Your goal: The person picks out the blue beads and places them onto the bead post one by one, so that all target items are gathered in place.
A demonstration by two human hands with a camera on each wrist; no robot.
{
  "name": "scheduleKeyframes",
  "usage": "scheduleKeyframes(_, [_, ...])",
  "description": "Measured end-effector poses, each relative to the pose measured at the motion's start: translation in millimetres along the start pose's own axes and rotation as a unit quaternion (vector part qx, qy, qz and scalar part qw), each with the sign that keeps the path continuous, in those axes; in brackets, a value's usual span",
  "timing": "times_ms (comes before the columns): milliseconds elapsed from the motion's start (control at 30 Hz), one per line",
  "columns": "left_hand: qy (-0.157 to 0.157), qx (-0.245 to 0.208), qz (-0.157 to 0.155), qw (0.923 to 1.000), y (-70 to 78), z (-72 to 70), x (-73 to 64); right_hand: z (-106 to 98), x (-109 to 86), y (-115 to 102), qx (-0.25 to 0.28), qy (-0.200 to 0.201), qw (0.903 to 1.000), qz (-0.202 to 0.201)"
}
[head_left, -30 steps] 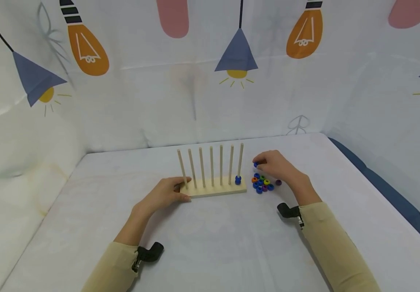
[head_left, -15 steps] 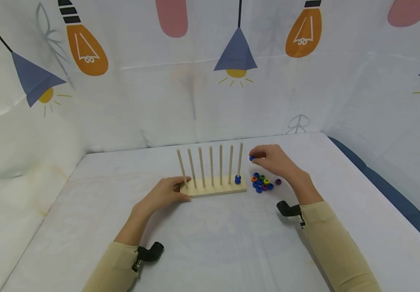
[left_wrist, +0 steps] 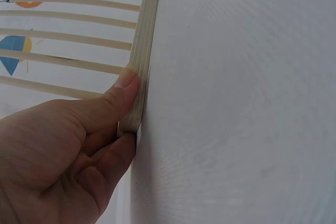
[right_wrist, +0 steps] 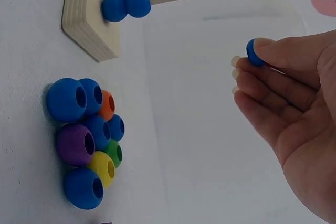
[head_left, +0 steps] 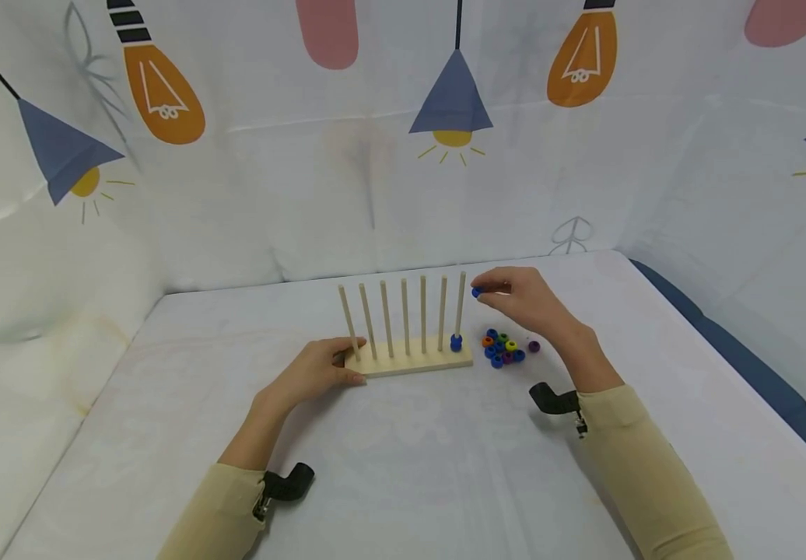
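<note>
A pale wooden peg board (head_left: 410,362) with a row of several upright pegs stands on the table. Two blue beads (right_wrist: 126,4) are stacked at the bottom of its rightmost peg (head_left: 460,305). My left hand (head_left: 315,365) grips the board's left end; in the left wrist view the thumb lies along its edge and the fingers (left_wrist: 113,163) curl round the end. Between thumb and fingertips, my right hand (head_left: 525,299) pinches a blue bead (right_wrist: 255,52), held up just right of the rightmost peg's upper part.
Right of the board lies a cluster of loose beads, among them a yellow bead (right_wrist: 102,168), a green bead (right_wrist: 113,153), an orange bead (right_wrist: 106,104) and several blue ones. A purple bead (head_left: 534,347) sits slightly apart. A printed white cloth (head_left: 375,194) hangs behind the table.
My right hand has risen from beside the loose beads and moved left with the blue bead, up to the rightmost peg. The left hand and board have stayed in place.
</note>
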State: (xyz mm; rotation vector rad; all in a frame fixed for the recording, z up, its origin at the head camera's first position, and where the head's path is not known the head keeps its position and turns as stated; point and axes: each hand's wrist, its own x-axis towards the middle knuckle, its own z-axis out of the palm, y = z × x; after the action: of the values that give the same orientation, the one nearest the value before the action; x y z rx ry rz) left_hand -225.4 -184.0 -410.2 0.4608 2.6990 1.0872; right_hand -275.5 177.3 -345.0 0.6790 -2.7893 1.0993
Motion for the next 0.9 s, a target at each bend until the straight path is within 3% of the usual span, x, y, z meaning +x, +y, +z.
scheduleKeyframes(333, [0.002, 0.007, 0.003, 1.0000, -0.6, -0.1, 0.0, -10, -2.2, -7, 0.018, 0.047, 0.9975, -0.049])
scheduleKeyframes(900, [0.000, 0.014, 0.001, 0.9999, -0.9, -0.7, 0.7, -19, -9.4, -35, 0.057, 0.112, 0.9833, -0.131])
